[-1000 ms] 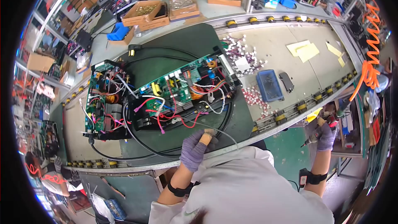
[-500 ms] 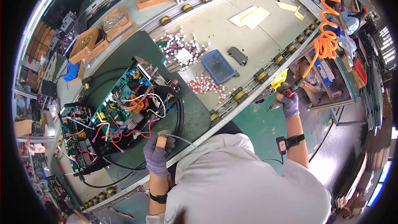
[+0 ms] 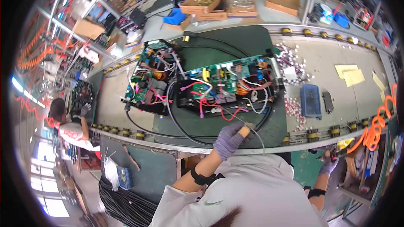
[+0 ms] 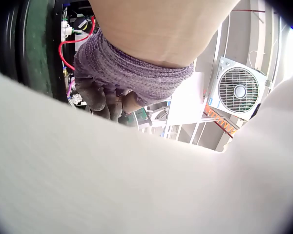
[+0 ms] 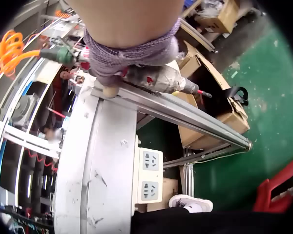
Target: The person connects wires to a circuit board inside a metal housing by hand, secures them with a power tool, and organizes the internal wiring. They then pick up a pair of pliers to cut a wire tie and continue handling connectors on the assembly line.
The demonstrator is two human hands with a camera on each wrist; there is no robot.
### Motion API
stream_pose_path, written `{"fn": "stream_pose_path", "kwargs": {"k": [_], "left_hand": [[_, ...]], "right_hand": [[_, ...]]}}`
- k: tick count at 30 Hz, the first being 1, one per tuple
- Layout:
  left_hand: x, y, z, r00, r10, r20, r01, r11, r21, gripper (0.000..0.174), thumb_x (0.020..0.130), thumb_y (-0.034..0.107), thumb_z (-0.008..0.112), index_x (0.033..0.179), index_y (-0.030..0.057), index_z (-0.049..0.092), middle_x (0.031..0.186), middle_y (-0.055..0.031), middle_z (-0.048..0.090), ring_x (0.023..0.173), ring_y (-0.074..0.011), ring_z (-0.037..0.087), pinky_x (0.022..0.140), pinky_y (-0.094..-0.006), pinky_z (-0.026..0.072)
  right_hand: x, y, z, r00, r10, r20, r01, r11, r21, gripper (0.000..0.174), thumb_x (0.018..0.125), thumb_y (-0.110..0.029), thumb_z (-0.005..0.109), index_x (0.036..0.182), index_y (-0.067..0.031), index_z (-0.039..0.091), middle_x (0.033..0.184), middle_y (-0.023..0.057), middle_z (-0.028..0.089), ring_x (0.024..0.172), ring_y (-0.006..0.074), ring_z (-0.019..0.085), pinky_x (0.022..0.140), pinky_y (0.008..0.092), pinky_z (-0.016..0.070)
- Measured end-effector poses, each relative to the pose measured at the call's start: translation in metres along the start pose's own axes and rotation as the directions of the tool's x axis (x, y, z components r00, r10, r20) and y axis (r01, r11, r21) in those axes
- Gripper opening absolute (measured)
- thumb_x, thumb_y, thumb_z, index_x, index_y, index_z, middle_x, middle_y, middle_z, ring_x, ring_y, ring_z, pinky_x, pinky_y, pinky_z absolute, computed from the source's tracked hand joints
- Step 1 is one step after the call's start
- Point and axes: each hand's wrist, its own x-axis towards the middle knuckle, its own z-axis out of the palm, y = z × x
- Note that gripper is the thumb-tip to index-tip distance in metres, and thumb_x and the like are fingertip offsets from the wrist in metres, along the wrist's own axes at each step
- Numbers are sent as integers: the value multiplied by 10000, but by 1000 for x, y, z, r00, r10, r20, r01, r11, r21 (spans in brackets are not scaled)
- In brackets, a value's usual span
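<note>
At twelve o'clock, a box (image 3: 194, 10) of small parts (image 3: 204, 1); at three, a blue tray (image 3: 311, 114); my left hand (image 3: 230, 139) pinches grey cable (image 3: 260, 138), right hand (image 5: 122, 61) grips drill (image 5: 158, 79).

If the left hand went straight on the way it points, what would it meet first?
Probably the black cable just past the left hand in the head view, though depth is unclear.

The gloved left hand (image 4: 119, 73) fills the upper centre, beside a red wire (image 4: 62, 50). White fabric (image 4: 112, 180) covers the bottom; a fan (image 4: 239, 91) shows at right.
</note>
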Motion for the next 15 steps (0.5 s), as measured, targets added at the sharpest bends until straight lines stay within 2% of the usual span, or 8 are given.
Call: {"fn": "stream_pose_path", "kwargs": {"k": [1, 3, 5, 8, 10, 11, 12, 15], "left_hand": [[0, -1, -4, 1000, 17, 5, -17, 999, 38, 351, 963, 296, 538, 1163, 34, 660, 929, -35, 693, 760, -74, 594, 652, -210, 463], [-2, -3, -11, 999, 38, 31, -41, 993, 113, 342, 972, 266, 535, 1179, 20, 651, 943, -37, 692, 777, -83, 589, 681, -222, 475], [-4, -10, -21, 987, 151, 57, -159, 968, 195, 306, 976, 206, 539, 1189, 10, 639, 953, -55, 691, 793, -111, 592, 731, -259, 495], [-16, -11, -40, 984, 171, 42, -176, 947, 267, 276, 968, 208, 560, 1153, 24, 652, 932, -56, 685, 779, -116, 582, 731, -274, 498], [-26, -8, -58, 995, 79, -67, -44, 907, 419, 270, 960, 229, 576, 1112, 21, 658, 908, -52, 681, 775, -114, 578, 722, -273, 497], [-31, -4, -66, 991, 38, -125, 27, 875, 484, 270, 956, 240, 584, 1092, 20, 661, 896, -50, 678, 773, -113, 577, 718, -273, 497], [-36, 4, -72, 976, 7, -219, 105, 862, 496, 314, 946, 284, 605, 1101, 12, 636, 908, -42, 659, 783, -126, 577, 709, -282, 496], [-37, -11, -76, 850, 162, -502, -112, 985, 129, 307, 956, 272, 598, 1128, 18, 613, 904, -93, 662, 796, -158, 593, 761, -292, 487]], "right_hand": [[2, 3, 9, 996, -90, -26, 89, 994, -60, 505, 764, -109, 772, 1218, -114, 552, 940, 25, 648, 777, 155, 634, 684, 315, 529], [-10, -6, 16, 869, 495, 15, -488, 862, -138, 438, 815, -178, 723, 1216, -86, 570, 966, 75, 668, 835, 190, 651, 749, 331, 537], [-42, -62, 42, 440, 898, -20, -875, 424, -235, 404, 867, -246, 674, 1214, -59, 588, 991, 126, 688, 893, 225, 669, 814, 346, 545], [-60, -176, 114, 382, 761, 524, -465, 648, -603, 288, 872, -213, 661, 1111, -54, 639, 875, 107, 698, 795, 210, 670, 740, 315, 547], [-70, -217, 158, 639, 294, 711, 20, 918, -397, 239, 875, -180, 647, 1074, -47, 654, 885, 99, 699, 774, 192, 659, 706, 308, 537], [-75, -239, 182, 653, 10, 757, 288, 922, -260, 215, 877, -163, 640, 1055, -44, 662, 889, 95, 700, 763, 183, 654, 689, 304, 532], [-79, -283, 215, 578, -57, 814, 393, 894, -217, 208, 866, -135, 642, 1046, -34, 665, 882, 97, 695, 757, 184, 648, 685, 304, 523], [-94, -368, 305, 284, -287, 915, 679, 734, 20, 197, 817, -80, 664, 1005, -21, 677, 840, 114, 670, 734, 225, 644, 675, 315, 513]]}}
